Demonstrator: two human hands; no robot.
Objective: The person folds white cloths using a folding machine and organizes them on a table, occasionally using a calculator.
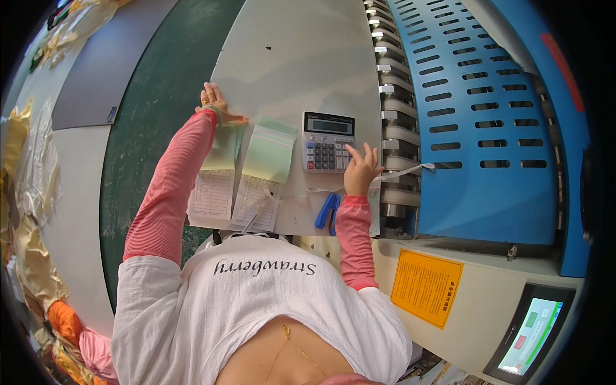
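My left hand (216, 103) lies at the left edge of the grey table (298, 72), thumb spread from the fingers. The thumb is at the top of a pad of printed forms (211, 195), whose green sheets (220, 147) are folded up. A second form pad (255, 202) lies beside it, with green and yellowish leaves (269, 151) turned up and a slim pen (251, 219) across its lower part. My right hand (360, 171) hovers by the right side of a desktop calculator (327, 153), fingers spread near its keys; contact is unclear. A blue stapler (328, 211) sits beside my right forearm.
A row of metal rollers (394, 115) borders the table, then a slotted blue machine cover (481, 115). A white strip (404, 171) reaches that cover. An orange notice (427, 288) and a lit control screen (529, 334) are lower right. Fabric bundles (65, 320) lie far left.
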